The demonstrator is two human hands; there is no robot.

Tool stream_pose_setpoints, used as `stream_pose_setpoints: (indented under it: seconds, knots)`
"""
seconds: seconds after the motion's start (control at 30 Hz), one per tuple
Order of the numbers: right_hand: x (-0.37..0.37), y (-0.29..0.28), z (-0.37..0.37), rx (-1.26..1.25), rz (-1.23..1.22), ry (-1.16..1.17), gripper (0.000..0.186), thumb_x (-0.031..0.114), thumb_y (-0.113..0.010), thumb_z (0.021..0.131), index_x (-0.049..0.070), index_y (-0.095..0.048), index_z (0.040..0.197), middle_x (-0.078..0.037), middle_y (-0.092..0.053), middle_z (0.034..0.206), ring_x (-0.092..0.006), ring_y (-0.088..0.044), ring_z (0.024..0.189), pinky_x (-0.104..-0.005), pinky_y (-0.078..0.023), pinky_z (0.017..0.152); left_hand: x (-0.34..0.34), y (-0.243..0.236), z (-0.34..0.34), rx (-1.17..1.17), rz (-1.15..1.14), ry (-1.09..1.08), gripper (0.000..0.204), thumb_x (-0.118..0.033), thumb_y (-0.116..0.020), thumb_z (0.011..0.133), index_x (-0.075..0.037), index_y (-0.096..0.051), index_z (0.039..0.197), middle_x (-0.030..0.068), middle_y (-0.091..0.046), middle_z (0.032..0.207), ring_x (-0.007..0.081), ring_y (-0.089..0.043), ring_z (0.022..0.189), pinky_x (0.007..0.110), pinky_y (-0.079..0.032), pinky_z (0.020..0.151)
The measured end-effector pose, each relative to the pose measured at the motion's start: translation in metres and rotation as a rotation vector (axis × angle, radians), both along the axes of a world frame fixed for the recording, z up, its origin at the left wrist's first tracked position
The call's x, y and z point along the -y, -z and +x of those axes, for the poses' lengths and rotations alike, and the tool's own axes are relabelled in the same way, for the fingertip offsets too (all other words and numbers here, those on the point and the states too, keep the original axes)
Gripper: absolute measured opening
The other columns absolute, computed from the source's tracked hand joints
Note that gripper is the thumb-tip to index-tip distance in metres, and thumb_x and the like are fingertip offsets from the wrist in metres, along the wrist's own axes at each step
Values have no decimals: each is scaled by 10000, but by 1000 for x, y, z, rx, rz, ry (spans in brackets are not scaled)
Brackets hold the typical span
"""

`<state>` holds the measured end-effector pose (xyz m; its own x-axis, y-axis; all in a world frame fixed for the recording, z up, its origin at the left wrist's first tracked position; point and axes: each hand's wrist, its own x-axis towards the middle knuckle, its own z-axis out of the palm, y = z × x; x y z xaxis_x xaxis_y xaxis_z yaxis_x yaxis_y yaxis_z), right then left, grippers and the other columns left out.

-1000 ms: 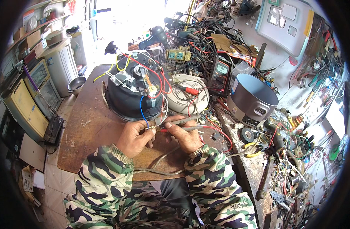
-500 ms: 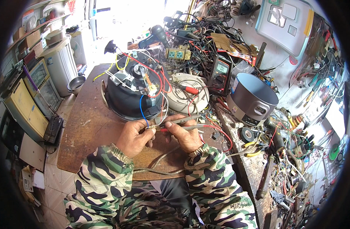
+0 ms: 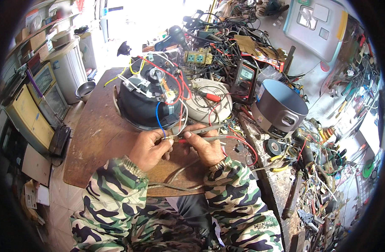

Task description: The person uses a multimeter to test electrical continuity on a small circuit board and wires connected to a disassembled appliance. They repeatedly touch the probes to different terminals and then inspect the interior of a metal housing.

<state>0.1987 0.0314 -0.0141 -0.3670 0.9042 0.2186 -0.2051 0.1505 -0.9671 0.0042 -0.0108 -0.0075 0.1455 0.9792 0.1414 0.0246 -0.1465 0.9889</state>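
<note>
Pinching with thumb and fingers, the person's left hand (image 3: pixel 149 149) has the end of a blue wire (image 3: pixel 158 117), and its grip looks almost closed. The right hand (image 3: pixel 206 148) curls around a slim grey probe (image 3: pixel 221 137), thumb on top, with a grey stick (image 3: pixel 209 129) lying along its fingers. It is hard to tell what the tips touch. If the pinch goes soft, the thin wire could slip away. If the probe slides, it could touch the wrong metal. A hard tug could pull a wire off the black body (image 3: pixel 135 108).

That body sits just past the hands on the scratched wooden counter (image 3: pixel 96 143). It is round and shiny, with bendy wires on top. Beside it lies a cream disc (image 3: pixel 203 110). Off to the right is a smooth grey tub (image 3: pixel 270 110). Farther back are a boxy meter (image 3: pixel 246 80) and a messy cable heap (image 3: pixel 220 40).
</note>
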Motion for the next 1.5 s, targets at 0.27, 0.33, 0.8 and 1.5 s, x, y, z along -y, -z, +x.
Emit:
stream_pose_setpoints:
  seconds: [0.27, 0.33, 0.8, 1.5]
  knots:
    - [2, -3, 4, -8, -4, -5, 240, 182, -651, 913, -47, -647, 987, -72, -623, 764, -143, -591, 627, -280, -464, 558, -2, 0, 0, 10, -28, 41, 203, -120, -606, 946, 59, -640, 1033, 34, -619, 759, 84, -587, 617, 234, -490, 554]
    - [1, -1, 2, -23, -13, -10, 241, 183, -660, 907, -45, -650, 983, -72, -623, 764, -142, -589, 626, -277, -463, 557, -4, 3, 0, 15, -19, 38, 207, -118, -603, 948, 62, -642, 1043, 30, -615, 755, 82, -582, 611, 230, -484, 554]
    - [-3, 3, 3, -29, 6, 44, 254, 194, -648, 906, -45, -650, 993, -81, -635, 754, -136, -584, 596, -271, -466, 539, -5, 6, -1, 20, -21, 35, 207, -111, -606, 946, 64, -649, 1048, 33, -622, 761, 76, -577, 609, 223, -484, 535]
    - [0, -1, 2, -47, 19, 28, 271, 208, -643, 904, -50, -644, 985, -76, -627, 746, -134, -579, 588, -259, -441, 518, -5, 4, 0, 31, -45, 41, 228, -114, -615, 942, 76, -639, 1065, 42, -624, 769, 82, -584, 610, 226, -489, 538]
